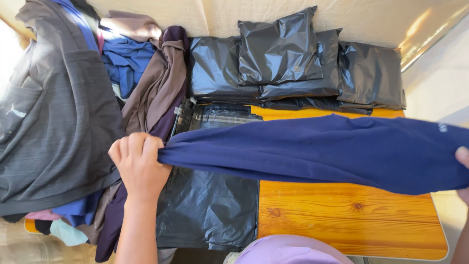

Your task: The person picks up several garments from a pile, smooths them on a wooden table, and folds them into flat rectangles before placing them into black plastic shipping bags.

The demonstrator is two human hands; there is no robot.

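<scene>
Left hand [139,164] is balled into a fist, clamped tight on one bunched end of a navy blue garment [317,149]. The cloth is pulled out sideways across the table to the right hand [463,159], which is mostly cut off by the frame edge. You only see a bit of finger against the far end of the fabric, so it looks like it's holding that end, but I honestly can't tell how the fingers are set. The garment hangs stretched between the two hands, just above the wooden table [351,215].

Right under the left fist and the cloth there's a flat stack of black plastic mailer bags [207,208] lying on the table, open end toward the back. Further back sit a bunch of filled black bags [281,54], piled in a row along the wall, one lying on top of the others.

Off to the left is a big heap of clothes: a grey jacket [58,122] on top, a brown and purple piece [159,83] draped beside it, some blue stuff [124,58] behind. Something lilac [288,249] pokes in at the bottom edge, too close to make out.
</scene>
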